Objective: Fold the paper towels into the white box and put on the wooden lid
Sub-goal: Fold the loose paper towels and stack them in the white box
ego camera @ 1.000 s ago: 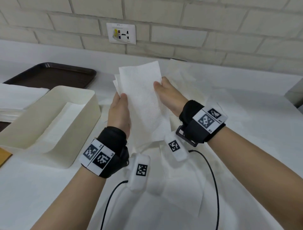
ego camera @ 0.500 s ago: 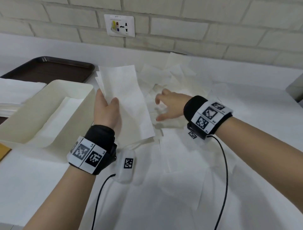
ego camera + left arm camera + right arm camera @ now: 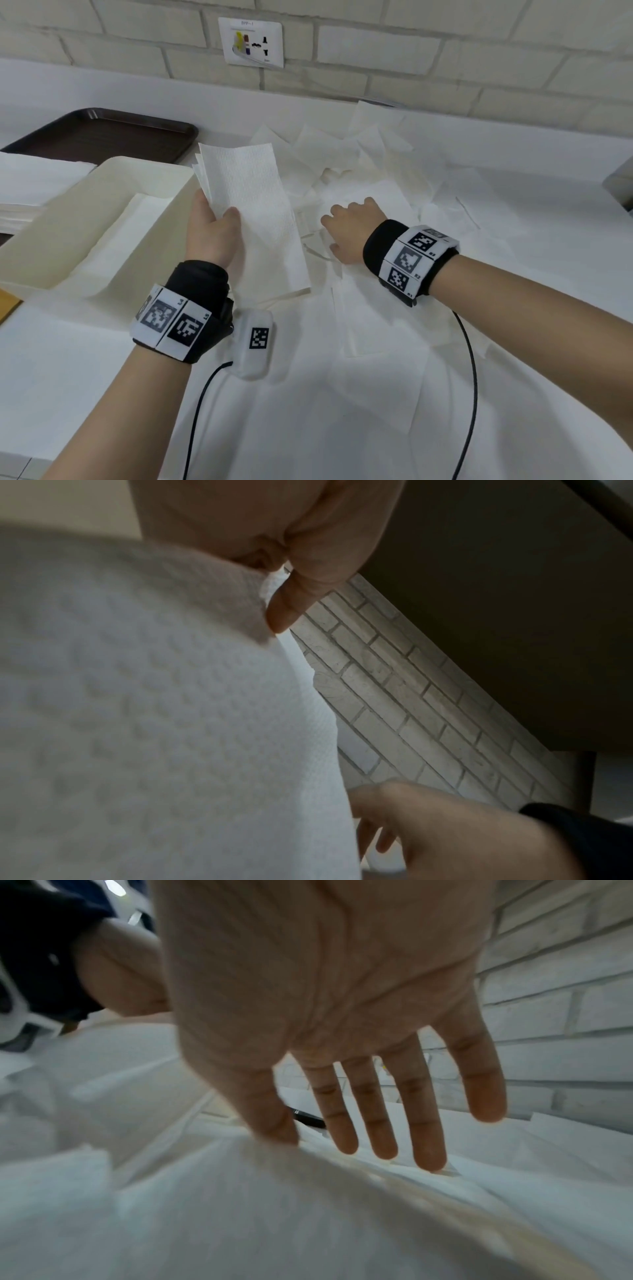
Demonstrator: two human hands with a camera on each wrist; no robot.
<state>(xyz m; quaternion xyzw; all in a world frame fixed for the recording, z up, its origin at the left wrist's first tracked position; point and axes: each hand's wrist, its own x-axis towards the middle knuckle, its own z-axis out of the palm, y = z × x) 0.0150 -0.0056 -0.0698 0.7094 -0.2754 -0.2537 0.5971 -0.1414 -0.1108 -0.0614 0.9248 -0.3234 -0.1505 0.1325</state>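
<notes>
My left hand (image 3: 212, 229) grips a folded stack of white paper towels (image 3: 250, 205), held upright beside the right wall of the white box (image 3: 113, 171); the left wrist view shows its thumb (image 3: 291, 610) pressed on the towel stack (image 3: 154, 696). The box stands at the left with a paper sheet lying inside. My right hand (image 3: 349, 226) lies open, fingers straight, on the pile of loose towels (image 3: 370, 164) in the middle of the table. In the right wrist view its fingertips (image 3: 428, 1158) touch the loose towels (image 3: 274, 1218). A sliver of wood (image 3: 8, 303) shows at the left edge.
A dark brown tray (image 3: 102, 137) sits at the back left. A flat stack of white sheets (image 3: 30, 185) lies left of the box. Brick wall with a socket plate (image 3: 251, 41) runs behind. Black cables (image 3: 469, 377) trail from both wristbands over the table.
My right hand let go of the folded stack and moved right and down onto the loose towel pile. My left hand carried the stack leftward, toward the box.
</notes>
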